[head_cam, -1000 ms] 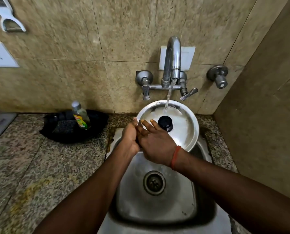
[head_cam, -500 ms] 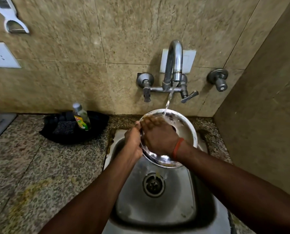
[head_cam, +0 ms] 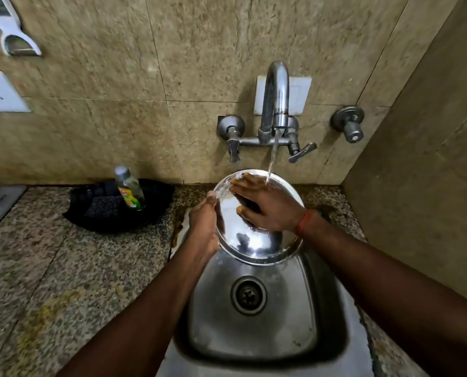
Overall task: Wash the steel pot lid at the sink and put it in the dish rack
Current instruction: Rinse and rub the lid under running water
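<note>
Observation, head view: we find the steel pot lid (head_cam: 254, 243) held tilted above the sink (head_cam: 295, 336), its shiny concave side facing us; it sits directly under the tap (head_cam: 277, 99), and the water stream (head_cam: 272, 159) lands on its upper part, just beside the fingertips of the right hand (head_cam: 267, 210). That hand lies flat on the lid, fingers straight and spread, gripping nothing. The left hand (head_cam: 203, 229) grips the lid's left rim, thumb on the near side and fingers curled round the edge. We note a red thread (head_cam: 304, 221) on the right wrist; the drain (head_cam: 248, 295) shows below the lid. On the granite counter (head_cam: 63, 268) to the left stands a black tray (head_cam: 159, 210) holding a soap bottle (head_cam: 129, 189) and a scrub pad (head_cam: 103, 209).
</note>
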